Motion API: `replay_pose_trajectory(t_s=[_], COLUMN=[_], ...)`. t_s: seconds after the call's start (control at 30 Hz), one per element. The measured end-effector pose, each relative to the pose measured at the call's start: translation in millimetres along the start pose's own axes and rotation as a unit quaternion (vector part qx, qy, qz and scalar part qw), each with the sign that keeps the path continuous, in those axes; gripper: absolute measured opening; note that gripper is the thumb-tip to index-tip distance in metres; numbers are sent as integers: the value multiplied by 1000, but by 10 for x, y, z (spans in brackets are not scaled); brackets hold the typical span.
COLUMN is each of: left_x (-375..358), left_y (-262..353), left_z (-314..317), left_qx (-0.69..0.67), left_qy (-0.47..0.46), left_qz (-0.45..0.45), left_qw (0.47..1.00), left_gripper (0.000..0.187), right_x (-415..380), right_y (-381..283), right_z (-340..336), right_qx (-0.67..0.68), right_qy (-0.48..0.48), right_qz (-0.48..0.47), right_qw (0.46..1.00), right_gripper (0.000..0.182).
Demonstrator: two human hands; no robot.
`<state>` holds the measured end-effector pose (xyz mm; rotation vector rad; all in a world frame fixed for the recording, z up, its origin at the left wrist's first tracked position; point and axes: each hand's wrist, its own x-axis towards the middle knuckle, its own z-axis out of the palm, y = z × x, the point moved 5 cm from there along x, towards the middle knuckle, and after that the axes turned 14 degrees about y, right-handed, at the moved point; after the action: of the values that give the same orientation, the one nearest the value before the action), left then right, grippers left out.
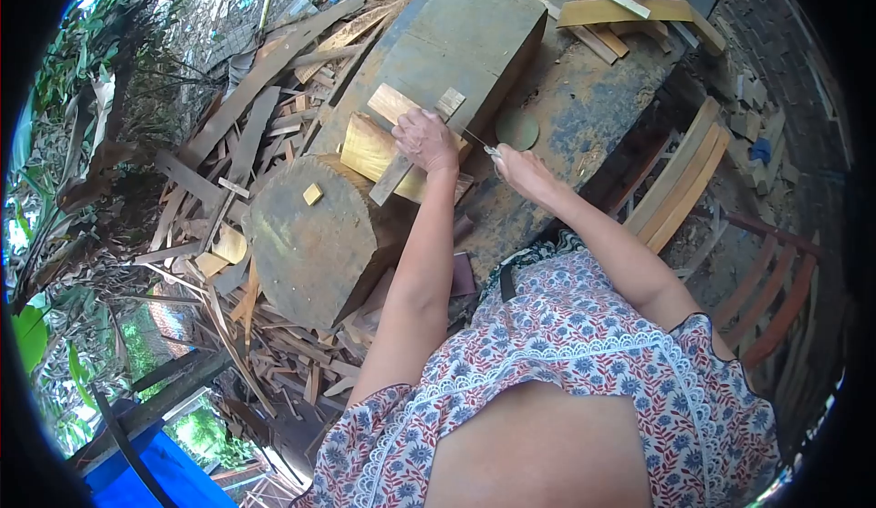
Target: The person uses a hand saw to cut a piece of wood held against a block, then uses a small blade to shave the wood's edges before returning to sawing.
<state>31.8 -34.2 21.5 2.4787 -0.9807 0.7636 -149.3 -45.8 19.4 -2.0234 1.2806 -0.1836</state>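
My left hand (424,139) presses down with curled fingers on a narrow grey-brown wooden strip (392,180), which lies crosswise over pale pieces of wood. Under and beside that hand are a yellowish board (363,146) and a light board (391,101). Just to the right, my right hand (525,172) is closed round a thin, pointed tool (491,150). The slim dark shaft of this tool reaches toward the right end of the boards; its exact kind I cannot tell.
A large block (438,52) stands on the dusty workbench (584,134), with a round disc (517,129) beside it. A cut log (310,234) carries a small yellow block (313,193). Scrap wood (292,116) is heaped on the left; slats (680,184) and a red-brown chair (776,298) stand right.
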Motion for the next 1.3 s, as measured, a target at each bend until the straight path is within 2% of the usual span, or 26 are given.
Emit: replay_pose_trajectory(t_s=[0.17, 0.3, 0.37, 0.47, 0.67, 0.93, 1.03, 1.1, 1.17, 1.3], left_x=[17, 4, -2, 10, 11, 32, -6, 17, 3, -9], left_y=[-3, 4, -11, -14, -7, -24, -21, -21, -16, -9], left_z=[-26, 15, 8, 1, -40, 3, 12, -1, -18, 13], left_qx=[-5, -10, -3, -1, -14, 0, -12, -14, -9, -13], left_qy=[-11, -15, 6, -19, -13, -10, -19, -13, -1, 13], left_qz=[-16, -15, -3, -5, -13, -14, -16, -13, -5, -10], left_qw=[1000, 1000, 1000, 1000, 1000, 1000, 1000, 1000, 1000, 1000], left_gripper=[20, 20, 18, 19, 20, 18, 20, 20, 16, 16], right_x=[491, 304, 62, -86, 477, -35, 21, 282, 407, 242], right_y=[-393, -179, -7, -11, -371, -26, -72, -217, -313, -188], right_z=[97, 70, 8, -69, 103, -26, 2, 78, 123, 62], right_qx=[26, 2, 29, 16, 12, 8, 17, 26, 31, 21], right_qy=[46, 45, 16, 17, 51, -6, 6, 41, 44, 48], right_qz=[-45, -47, -16, -12, -50, -1, -2, -49, -46, -50], right_qw=[998, 998, 999, 1000, 997, 1000, 1000, 998, 997, 997], right_gripper=[25, 25, 25, 23, 25, 25, 25, 26, 26, 26])
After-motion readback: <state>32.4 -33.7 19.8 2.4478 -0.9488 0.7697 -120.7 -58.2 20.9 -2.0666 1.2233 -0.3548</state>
